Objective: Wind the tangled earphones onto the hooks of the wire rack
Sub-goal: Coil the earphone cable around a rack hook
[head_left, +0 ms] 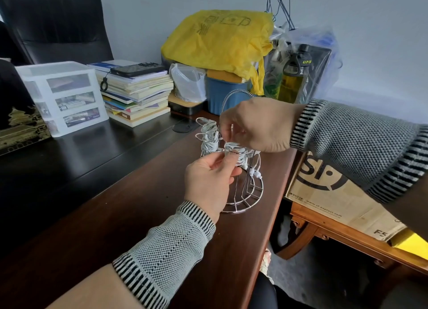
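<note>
Pinching the white earphones [231, 146] with both hands, left hand [208, 181] at seven o'clock of the wire rack [240, 193] and right hand [254, 125] at one o'clock, we should keep the cord taut, looping it snugly round the near hook [234, 154].

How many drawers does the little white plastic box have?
3. They sit stacked in the plastic box on the left of the desk: top drawer, middle drawer, bottom drawer. None look hidden.
</note>
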Motion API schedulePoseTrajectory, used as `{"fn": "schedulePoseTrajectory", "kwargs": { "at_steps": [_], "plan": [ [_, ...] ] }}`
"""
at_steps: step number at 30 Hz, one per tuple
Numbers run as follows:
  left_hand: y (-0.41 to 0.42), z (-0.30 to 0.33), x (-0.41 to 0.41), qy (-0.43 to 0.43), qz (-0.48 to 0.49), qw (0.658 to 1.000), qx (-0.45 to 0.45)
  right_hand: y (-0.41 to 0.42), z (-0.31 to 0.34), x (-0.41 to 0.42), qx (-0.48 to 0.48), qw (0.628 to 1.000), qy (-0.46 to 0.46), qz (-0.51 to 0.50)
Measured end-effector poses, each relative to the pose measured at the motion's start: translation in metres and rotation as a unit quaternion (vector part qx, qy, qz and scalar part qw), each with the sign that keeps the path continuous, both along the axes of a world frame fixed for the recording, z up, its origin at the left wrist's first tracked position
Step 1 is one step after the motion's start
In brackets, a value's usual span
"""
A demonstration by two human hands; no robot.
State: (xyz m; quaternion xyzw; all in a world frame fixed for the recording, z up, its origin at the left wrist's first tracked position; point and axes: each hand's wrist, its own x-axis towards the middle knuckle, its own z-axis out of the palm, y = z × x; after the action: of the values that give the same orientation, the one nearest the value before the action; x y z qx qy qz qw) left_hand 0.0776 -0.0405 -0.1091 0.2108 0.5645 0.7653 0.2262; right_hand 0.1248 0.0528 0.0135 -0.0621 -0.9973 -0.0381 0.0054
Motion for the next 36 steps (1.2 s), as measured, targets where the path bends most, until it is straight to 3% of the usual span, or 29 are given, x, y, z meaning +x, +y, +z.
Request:
{"fn": "schedulePoseTrajectory", "kwargs": {
  "at_steps": [7, 13, 21, 36],
  "plan": [
    [-0.001, 0.006, 0.001, 0.03, 0.021, 0.999, -0.029, -0.002, 0.002, 0.0, -0.004, 1.0, -0.007, -0.009],
    [-0.006, 0.007, -0.004, 0.17, 0.074, 0.978, -0.098, -0.002, 0.002, 0.0, 0.012, 1.0, -0.002, -0.013],
    [-0.011, 0.006, -0.011, 0.268, 0.147, 0.947, -0.104, -0.004, 0.005, -0.001, 0.043, 0.999, -0.005, -0.025],
    [-0.001, 0.005, -0.001, 0.263, 0.148, 0.952, -0.048, -0.01, 0.008, -0.001, 0.046, 0.998, -0.024, -0.034]
  ]
}}
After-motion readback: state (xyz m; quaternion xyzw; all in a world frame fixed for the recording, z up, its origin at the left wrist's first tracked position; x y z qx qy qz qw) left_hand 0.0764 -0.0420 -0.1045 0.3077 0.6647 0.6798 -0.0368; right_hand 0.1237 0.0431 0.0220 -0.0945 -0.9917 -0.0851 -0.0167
